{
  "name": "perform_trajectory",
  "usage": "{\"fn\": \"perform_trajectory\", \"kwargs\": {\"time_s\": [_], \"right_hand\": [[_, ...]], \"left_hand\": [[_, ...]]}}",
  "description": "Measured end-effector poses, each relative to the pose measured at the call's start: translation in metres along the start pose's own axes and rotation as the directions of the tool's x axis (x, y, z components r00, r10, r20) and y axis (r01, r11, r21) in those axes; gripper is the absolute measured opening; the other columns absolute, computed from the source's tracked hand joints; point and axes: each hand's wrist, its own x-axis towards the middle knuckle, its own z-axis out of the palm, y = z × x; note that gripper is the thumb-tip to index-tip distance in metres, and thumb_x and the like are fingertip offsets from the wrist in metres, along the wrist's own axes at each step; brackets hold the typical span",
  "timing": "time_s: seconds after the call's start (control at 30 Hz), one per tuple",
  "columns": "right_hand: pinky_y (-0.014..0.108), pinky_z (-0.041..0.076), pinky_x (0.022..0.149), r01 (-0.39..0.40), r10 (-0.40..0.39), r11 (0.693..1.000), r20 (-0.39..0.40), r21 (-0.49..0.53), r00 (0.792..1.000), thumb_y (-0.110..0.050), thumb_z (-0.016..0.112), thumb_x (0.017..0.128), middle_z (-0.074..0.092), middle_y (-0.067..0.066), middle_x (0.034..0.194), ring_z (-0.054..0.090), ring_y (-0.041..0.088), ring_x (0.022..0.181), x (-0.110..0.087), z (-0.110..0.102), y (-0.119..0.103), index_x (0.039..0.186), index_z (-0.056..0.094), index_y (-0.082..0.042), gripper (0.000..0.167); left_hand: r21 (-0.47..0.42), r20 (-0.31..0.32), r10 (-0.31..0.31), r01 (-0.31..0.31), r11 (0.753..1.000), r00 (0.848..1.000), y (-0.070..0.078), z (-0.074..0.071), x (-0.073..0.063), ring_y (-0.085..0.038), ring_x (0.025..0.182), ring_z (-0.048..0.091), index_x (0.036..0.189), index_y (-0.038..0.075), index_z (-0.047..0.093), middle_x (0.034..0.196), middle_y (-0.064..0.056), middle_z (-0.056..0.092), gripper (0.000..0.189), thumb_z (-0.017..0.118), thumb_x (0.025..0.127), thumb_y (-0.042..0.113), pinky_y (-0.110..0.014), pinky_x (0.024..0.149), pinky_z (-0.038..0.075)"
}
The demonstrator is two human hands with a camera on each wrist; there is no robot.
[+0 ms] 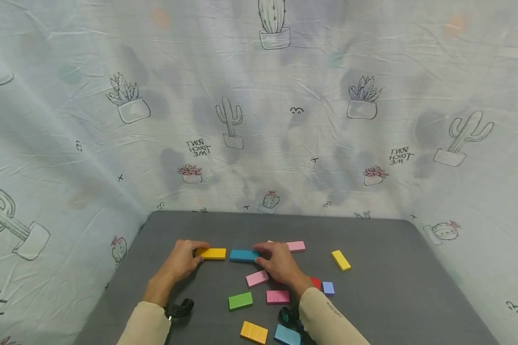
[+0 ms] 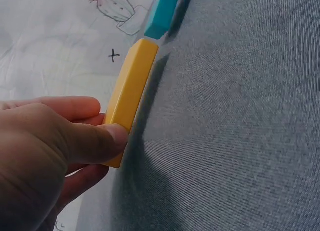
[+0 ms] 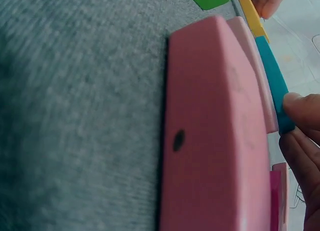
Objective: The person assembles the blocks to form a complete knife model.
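My left hand (image 1: 182, 261) pinches the outer end of a yellow-orange block (image 1: 214, 254), thumb (image 2: 119, 137) on its near side and fingers behind. To its right, a blue block (image 1: 241, 256) lies roughly in line with it, a small gap between their ends. The right hand (image 1: 281, 262) holds that blue block (image 3: 272, 81) by its right end, between thumb and fingers. Both blocks are at the far part of the grey table. Just in front of the right hand lies a light pink block (image 1: 257, 279); behind it is another pink block (image 1: 296, 246), partly covered by the hand.
Nearer me lie a green block (image 1: 240, 301), a dark pink block (image 1: 277, 297), an orange block (image 1: 254, 332) and a second blue block (image 1: 288, 334). Right of the right wrist are a red block (image 1: 315, 282), a small periwinkle block (image 1: 328, 288) and a yellow block (image 1: 341, 260). A cactus-print cloth (image 1: 259, 120) hangs behind the table (image 1: 393, 287).
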Motion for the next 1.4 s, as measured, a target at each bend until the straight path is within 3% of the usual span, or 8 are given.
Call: {"fn": "perform_trajectory", "kwargs": {"time_s": [0.3,0.63,1.2,1.4], "right_hand": [[0.043,0.062,0.104,-0.01,0.011,1.0,0.043,-0.028,0.999,-0.008,0.082,0.098,0.079,0.002,0.132,0.075,0.017,0.115,-0.001,0.0046,-0.0007,0.137,0.077,-0.01,0.039],[0.044,0.061,0.104,-0.024,0.026,0.999,0.06,-0.041,0.998,-0.011,0.082,0.099,0.079,0.0,0.132,0.074,0.015,0.115,0.0016,0.0055,-0.0048,0.136,0.077,-0.011,0.038],[0.044,0.061,0.105,-0.007,0.01,0.999,0.063,-0.047,0.998,-0.01,0.081,0.1,0.079,0.0,0.133,0.074,0.015,0.116,0.0043,0.0058,-0.0078,0.137,0.077,-0.012,0.038],[0.044,0.061,0.105,-0.013,0.017,0.998,0.062,-0.059,0.998,-0.011,0.082,0.1,0.079,0.0,0.133,0.073,0.015,0.114,0.0053,0.0066,-0.0093,0.137,0.077,-0.013,0.038]], "left_hand": [[0.02,0.018,0.035,-0.035,0.999,0.999,-0.0055,0.006,-0.0026,-0.036,0.115,0.076,0.123,0.006,0.083,0.124,-0.013,0.081,0.036,0.085,0.089,-0.007,-0.053,0.098,0.063],[0.043,0.012,0.024,-0.025,0.999,1.0,-0.0062,0.005,-0.0029,-0.034,0.111,0.076,0.12,0.007,0.084,0.12,-0.011,0.082,0.035,0.085,0.088,-0.008,-0.053,0.097,0.063],[-0.001,0.005,0.009,-0.009,1.0,1.0,-0.0043,0.0076,-0.0028,-0.032,0.112,0.077,0.121,0.006,0.084,0.12,-0.011,0.082,0.035,0.084,0.089,-0.008,-0.052,0.097,0.063],[-0.019,0.003,0.029,-0.029,0.999,1.0,-0.0046,0.0092,-0.003,-0.032,0.111,0.077,0.121,0.008,0.084,0.12,-0.009,0.082,0.036,0.084,0.09,-0.008,-0.05,0.095,0.064]]}}
